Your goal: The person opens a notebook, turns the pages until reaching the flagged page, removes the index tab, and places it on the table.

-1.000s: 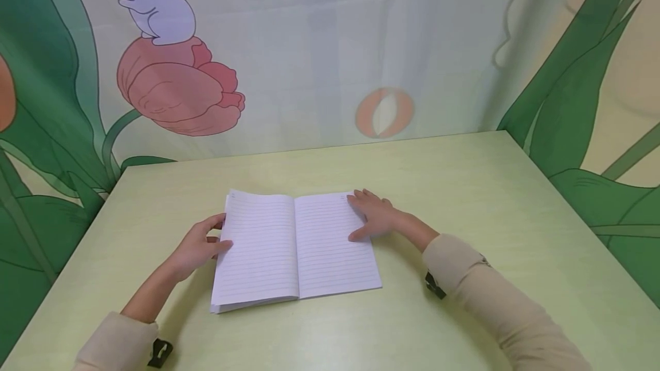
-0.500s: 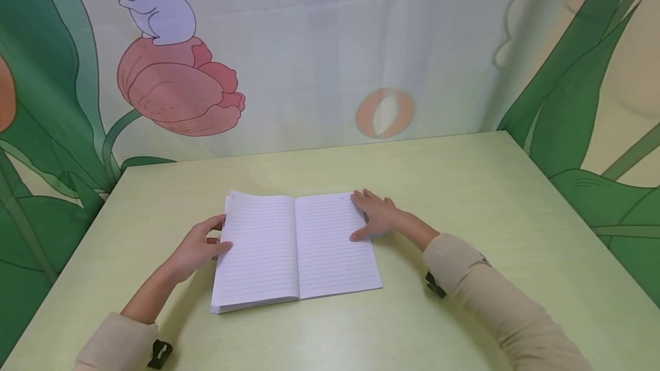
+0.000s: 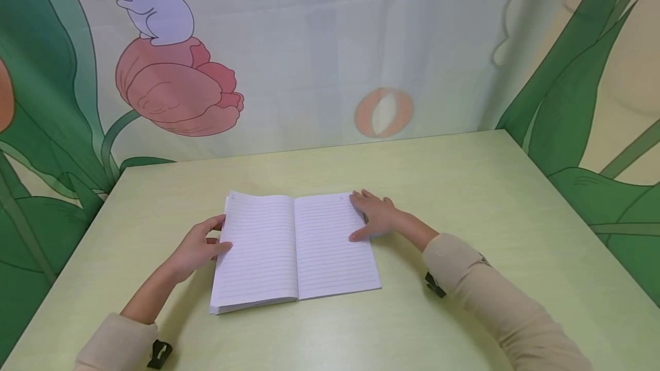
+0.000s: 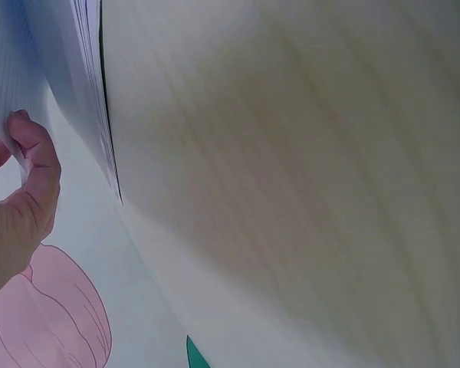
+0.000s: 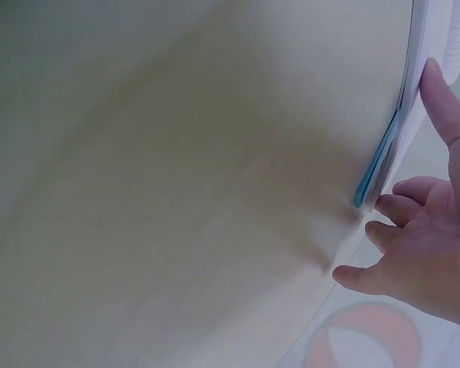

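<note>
An open notebook point(image 3: 258, 251) with lined white pages lies on the table in the head view. On its left side, my left hand point(image 3: 198, 248) pinches the outer edge of the page, thumb on top. The left wrist view shows the left hand point(image 4: 31, 188) with lifted paper between thumb and finger, apart from the page stack point(image 4: 88, 84) below. My right hand point(image 3: 376, 216) rests on the upper right edge of the right page, fingers spread. In the right wrist view, a thin blue strip point(image 5: 377, 162) sticks out beneath the pages near the right hand point(image 5: 429, 245).
The pale wooden table point(image 3: 438, 176) reaches back to a printed curtain point(image 3: 309, 62) with a rabbit, flowers and leaves. Beige sleeves point(image 3: 495, 296) cover both forearms, and small black clips point(image 3: 435, 285) hang by the wrists.
</note>
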Motion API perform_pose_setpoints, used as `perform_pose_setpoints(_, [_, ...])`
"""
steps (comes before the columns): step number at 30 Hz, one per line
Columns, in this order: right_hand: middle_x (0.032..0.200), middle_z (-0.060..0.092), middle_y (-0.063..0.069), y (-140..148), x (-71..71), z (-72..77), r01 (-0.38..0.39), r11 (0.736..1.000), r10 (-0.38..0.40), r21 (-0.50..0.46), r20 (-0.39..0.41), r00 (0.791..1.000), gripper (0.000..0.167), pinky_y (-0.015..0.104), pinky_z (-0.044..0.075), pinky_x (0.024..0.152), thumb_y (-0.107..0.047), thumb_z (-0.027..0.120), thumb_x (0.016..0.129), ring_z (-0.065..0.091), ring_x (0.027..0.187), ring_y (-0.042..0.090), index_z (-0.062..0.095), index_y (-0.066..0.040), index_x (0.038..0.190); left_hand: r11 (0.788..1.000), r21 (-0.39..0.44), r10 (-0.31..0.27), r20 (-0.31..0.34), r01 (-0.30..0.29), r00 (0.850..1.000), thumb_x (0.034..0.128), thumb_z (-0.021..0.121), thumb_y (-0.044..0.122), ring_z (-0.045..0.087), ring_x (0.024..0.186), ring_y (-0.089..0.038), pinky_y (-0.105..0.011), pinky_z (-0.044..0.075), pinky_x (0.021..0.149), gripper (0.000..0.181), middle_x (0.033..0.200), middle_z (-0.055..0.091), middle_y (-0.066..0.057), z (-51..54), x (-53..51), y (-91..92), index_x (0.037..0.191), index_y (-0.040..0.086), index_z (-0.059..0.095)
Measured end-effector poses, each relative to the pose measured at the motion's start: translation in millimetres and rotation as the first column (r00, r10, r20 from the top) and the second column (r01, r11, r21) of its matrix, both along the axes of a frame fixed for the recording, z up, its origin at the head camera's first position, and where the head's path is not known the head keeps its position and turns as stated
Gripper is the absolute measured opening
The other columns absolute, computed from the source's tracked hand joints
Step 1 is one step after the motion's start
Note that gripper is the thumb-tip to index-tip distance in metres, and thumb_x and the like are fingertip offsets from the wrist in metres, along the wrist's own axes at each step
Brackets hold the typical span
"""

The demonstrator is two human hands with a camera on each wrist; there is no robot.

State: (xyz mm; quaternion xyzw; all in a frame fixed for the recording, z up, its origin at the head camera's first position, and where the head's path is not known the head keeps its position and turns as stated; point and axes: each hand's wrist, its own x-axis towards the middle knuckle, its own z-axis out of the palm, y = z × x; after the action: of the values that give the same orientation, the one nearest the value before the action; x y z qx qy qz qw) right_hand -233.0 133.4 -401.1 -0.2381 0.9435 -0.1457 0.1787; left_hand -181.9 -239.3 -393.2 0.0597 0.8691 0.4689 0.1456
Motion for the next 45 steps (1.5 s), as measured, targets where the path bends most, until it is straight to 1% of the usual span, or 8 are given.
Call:
perform_pose_setpoints(14, [0.149, 0.016, 0.017, 0, 2.9, -1.2, 0.010, 1.000, -0.010, -0.012, 0.000, 1.000, 0.095, 0.062, 0.010, 0.101, -0.044, 0.068, 0.078, 0.007, 0.137, 0.033, 0.016, 0.002, 0.143, 1.000, 0.003, -0.006, 0.004, 0.006, 1.000, 0.0869, 0.057, 0.002, 0.053, 0.086, -0.026, -0.030, 0.049, 0.068, 0.064, 0.127, 0.036, -0.025, 2.1, 1.9, 3.9, 0.139, -0.009, 0.021])
perform_pose_setpoints(21, [0.147, 0.020, 0.019, -3, 1.2, -2.6, 0.004, 0.996, -0.003, -0.095, 0.015, 1.000, 0.090, 0.055, 0.013, 0.104, -0.045, 0.064, 0.080, 0.013, 0.136, 0.032, 0.018, -0.003, 0.145, 1.000, -0.007, 0.001, 0.006, 0.000, 1.000, 0.0870, 0.058, 0.003, 0.052, 0.089, -0.027, -0.030, 0.049, 0.069, 0.066, 0.128, 0.035, -0.025, 3.1, 0.6, 4.9, 0.140, -0.009, 0.020])
perform_pose_setpoints(24, [0.148, 0.021, 0.015, -7, 1.8, -0.4, 0.019, 0.973, 0.004, -0.230, 0.098, 0.995, 0.080, 0.046, 0.019, 0.106, -0.048, 0.054, 0.087, 0.019, 0.135, 0.029, 0.019, -0.006, 0.145, 1.000, -0.004, -0.002, 0.004, 0.002, 1.000, 0.0870, 0.058, 0.003, 0.052, 0.088, -0.027, -0.030, 0.049, 0.068, 0.065, 0.128, 0.036, -0.025, 3.5, 0.1, 5.1, 0.140, -0.009, 0.021])
perform_pose_setpoints(29, [0.149, 0.021, 0.004, -24, 10.5, 6.8, 0.049, 0.898, 0.068, -0.437, 0.250, 0.966, 0.062, 0.037, 0.017, 0.108, -0.048, 0.033, 0.096, 0.017, 0.136, 0.021, 0.021, -0.013, 0.145, 1.000, 0.015, 0.004, -0.012, -0.004, 1.000, 0.0861, 0.058, 0.000, 0.052, 0.090, -0.029, -0.030, 0.049, 0.068, 0.074, 0.126, 0.035, -0.026, 4.8, 0.2, 4.5, 0.144, -0.001, 0.012])
perform_pose_setpoints(32, [0.148, 0.024, 0.000, -38, 19.0, 7.6, 0.001, 0.887, 0.130, -0.463, 0.250, 0.959, 0.059, 0.036, 0.017, 0.108, -0.047, 0.030, 0.097, 0.018, 0.135, 0.018, 0.021, -0.017, 0.146, 0.999, 0.039, 0.009, -0.035, -0.008, 0.999, 0.0851, 0.058, -0.003, 0.052, 0.086, -0.030, -0.031, 0.048, 0.066, 0.076, 0.124, 0.035, -0.028, 5.5, 0.1, 3.8, 0.144, 0.005, 0.011])
perform_pose_setpoints(39, [0.149, 0.022, -0.001, -70, 36.5, 4.5, -0.200, 0.887, 0.287, -0.416, 0.155, 0.945, 0.058, 0.028, 0.018, 0.107, -0.043, 0.032, 0.097, 0.019, 0.135, 0.014, 0.021, -0.014, 0.146, 1.000, 0.004, 0.017, -0.075, -0.017, 0.997, 0.0852, 0.057, -0.001, 0.052, 0.079, -0.024, -0.027, 0.048, 0.066, 0.051, 0.123, 0.039, -0.023, 4.3, 0.2, 4.1, 0.132, -0.003, 0.037])
perform_pose_setpoints(42, [0.149, 0.021, 0.003, -78, 40.6, 4.4, -0.242, 0.881, 0.318, -0.406, 0.132, 0.939, 0.056, 0.028, 0.013, 0.108, -0.038, 0.035, 0.098, 0.014, 0.137, 0.018, 0.023, -0.008, 0.144, 0.999, 0.038, 0.017, -0.074, -0.015, 0.997, 0.0886, 0.052, -0.001, 0.054, 0.082, -0.023, -0.028, 0.050, 0.066, 0.045, 0.122, 0.040, -0.024, 4.9, 0.9, 4.9, 0.130, -0.009, 0.037])
perform_pose_setpoints(45, [0.150, 0.019, 0.003, -85, 43.2, 4.2, -0.254, 0.894, 0.318, -0.368, 0.123, 0.940, 0.054, 0.035, 0.010, 0.109, -0.036, 0.036, 0.098, 0.010, 0.138, 0.023, 0.026, -0.009, 0.144, 0.994, 0.100, 0.043, -0.047, -0.038, 0.998, 0.0961, 0.042, 0.009, 0.055, 0.081, -0.018, -0.030, 0.051, 0.066, 0.040, 0.113, 0.047, -0.025, 5.7, 1.5, 6.2, 0.130, -0.012, 0.035])
